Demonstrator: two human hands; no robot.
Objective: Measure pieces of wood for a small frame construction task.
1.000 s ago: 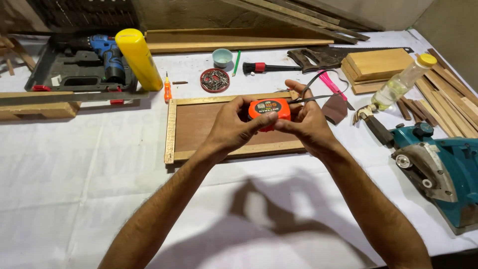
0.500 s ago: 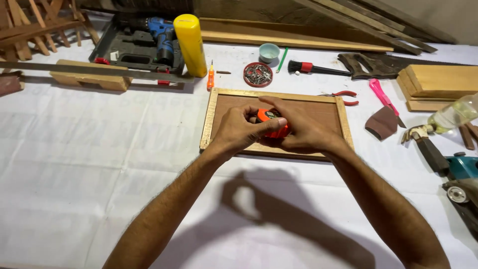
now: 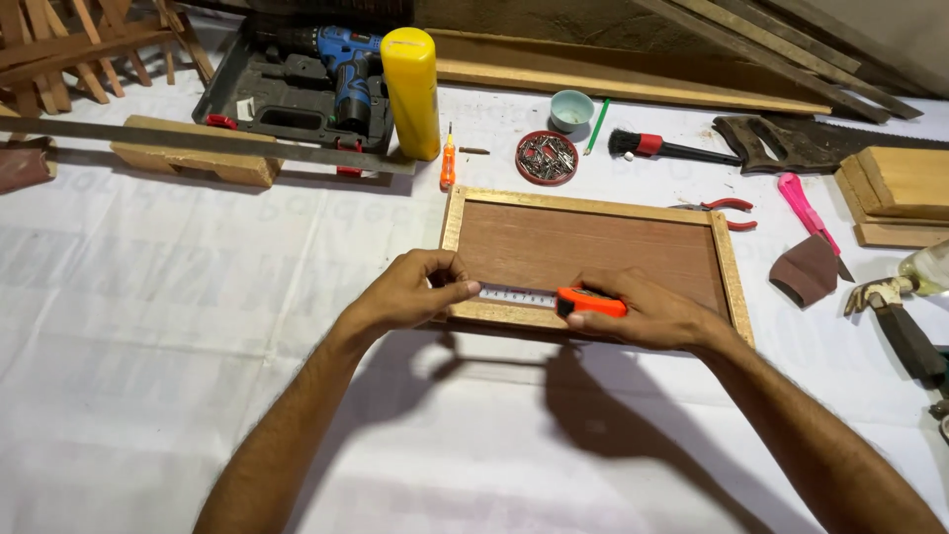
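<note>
Stretching a short run of tape between 2 hands, a person leans over a white-covered table (image 3: pixel 178 326). The left hand (image 3: pixel 405 292) pinches the free end of the tape blade (image 3: pixel 516 294) against the near rail of a wooden framed panel (image 3: pixel 593 247), close to its near left corner. The right hand (image 3: pixel 643 314) is wrapped around an orange tape measure (image 3: pixel 590 302), pressing it down on the same rail, so the white blade lies flat along the wood between the 2 hands. The panel lies flat on the table, a brown board inside a pale frame, its long sides running left to right.

Beyond the panel sit a round red tin of screws (image 3: pixel 547 157), a small pale blue cup (image 3: pixel 571 110), a green pencil (image 3: pixel 599 125) and a black brush with a red collar (image 3: pixel 657 147). A small orange screwdriver (image 3: pixel 448 163) lies just beside the panel's far left corner. Farther left, a tall yellow canister (image 3: pixel 410 91) stands upright next to a blue cordless drill (image 3: pixel 346 74) in its open case. A long metal ruler (image 3: pixel 198 143) rests across a wood block (image 3: pixel 193 163). To the right lie red-handled pliers (image 3: pixel 727 211), a pink utility knife (image 3: pixel 806 210), a handsaw (image 3: pixel 801 143) and stacked wood pieces (image 3: pixel 905 188).
</note>
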